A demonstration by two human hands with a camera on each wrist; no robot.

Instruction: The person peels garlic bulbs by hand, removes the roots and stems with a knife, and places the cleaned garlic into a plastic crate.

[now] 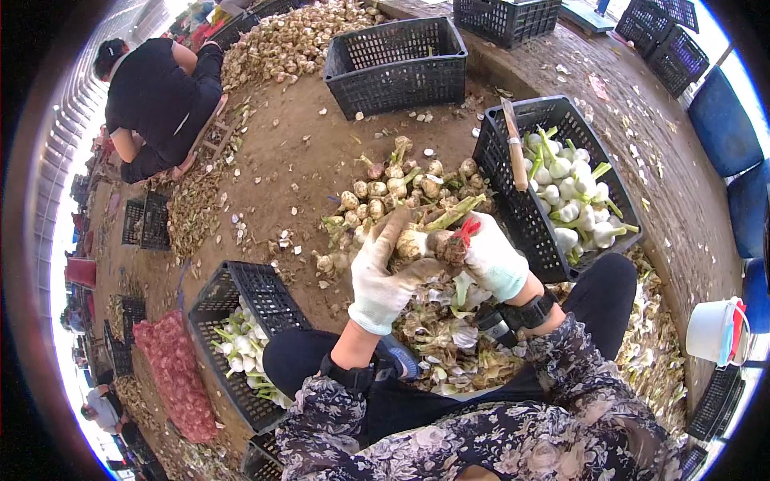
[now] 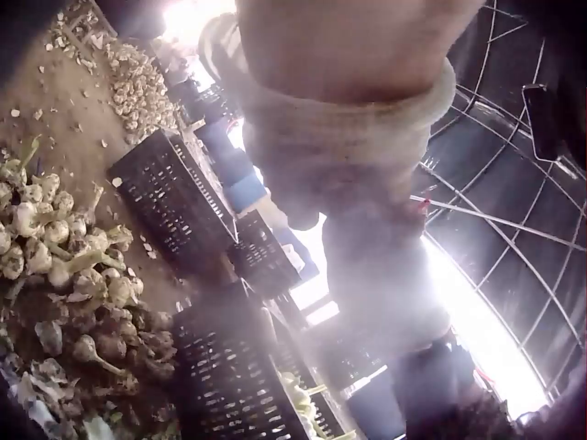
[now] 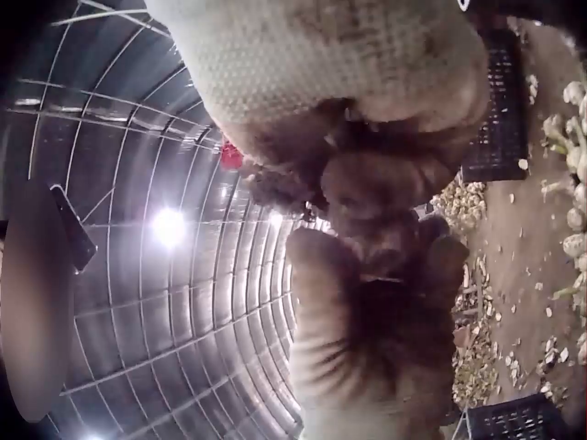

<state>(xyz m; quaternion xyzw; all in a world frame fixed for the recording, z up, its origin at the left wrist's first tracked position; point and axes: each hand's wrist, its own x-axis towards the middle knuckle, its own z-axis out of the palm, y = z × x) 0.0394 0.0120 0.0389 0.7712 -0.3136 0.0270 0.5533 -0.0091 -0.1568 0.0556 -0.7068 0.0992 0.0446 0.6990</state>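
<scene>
Both hands wear soiled white gloves and meet over a garlic bulb (image 1: 412, 244) in the head view. My left hand (image 1: 377, 276) grips the bulb between thumb and fingers. From the other side my right hand (image 1: 491, 258) pinches it, its dark-wrapped thumb tied with a red strip (image 1: 467, 232). The green stem (image 1: 455, 212) slants up toward the right hand. In the right wrist view, the fingertips of the right hand (image 3: 348, 82) and left hand (image 3: 367, 357) come together, largely hiding the bulb. Just beyond lies a pile of untrimmed garlic (image 1: 385, 192).
A black crate (image 1: 499, 172) of white garlic stands at right, with a wooden-handled knife (image 1: 513, 148) on its rim. Another garlic crate (image 1: 233, 293) is at left, beside a red mesh sack (image 1: 175, 373). Peelings (image 1: 453, 345) lie between the legs. A person (image 1: 164, 100) crouches farther off.
</scene>
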